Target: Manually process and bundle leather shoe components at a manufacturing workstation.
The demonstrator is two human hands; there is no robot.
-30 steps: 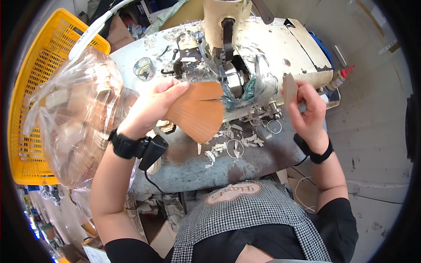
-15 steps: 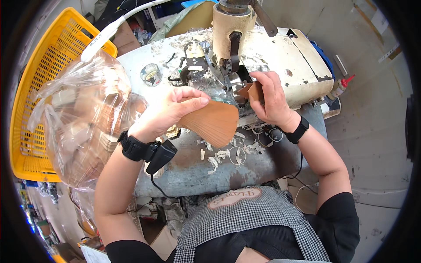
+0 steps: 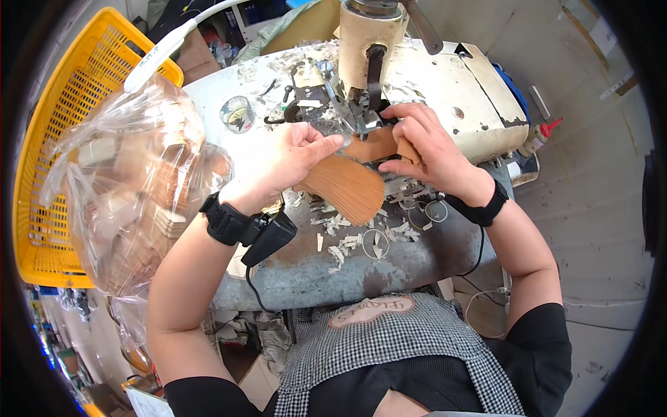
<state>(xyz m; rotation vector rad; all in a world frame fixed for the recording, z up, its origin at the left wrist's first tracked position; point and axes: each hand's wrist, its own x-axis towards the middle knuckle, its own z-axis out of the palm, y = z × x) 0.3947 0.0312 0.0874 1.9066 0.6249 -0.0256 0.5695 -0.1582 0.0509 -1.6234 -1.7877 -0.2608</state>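
A fanned stack of tan leather-like pieces (image 3: 351, 191) hangs from my left hand (image 3: 278, 167), which is closed on it. The tip of my left thumb reaches the left end of a single tan piece (image 3: 372, 144) lying under the working foot of a worn cream machine (image 3: 361, 55). At that piece's right end is my right hand (image 3: 441, 156), its fingers curled around a few bent tan pieces (image 3: 408, 150). Its index finger extends over the single piece beside the machine's foot. The palm side of both hands is hidden.
Pale scraps (image 3: 347, 250) and thin rings (image 3: 375, 243) litter the metal worktable (image 3: 306, 281). To the left, a clear plastic bag (image 3: 132, 187) of stacked pieces leans in a yellow basket (image 3: 35, 181). A red-tipped bottle (image 3: 538, 137) stands at right; a white lamp arm (image 3: 160, 55) crosses the upper left.
Both hands have come closer together at the machine's foot. A single tan piece now spans the space between them. The fanned stack has shifted slightly right.
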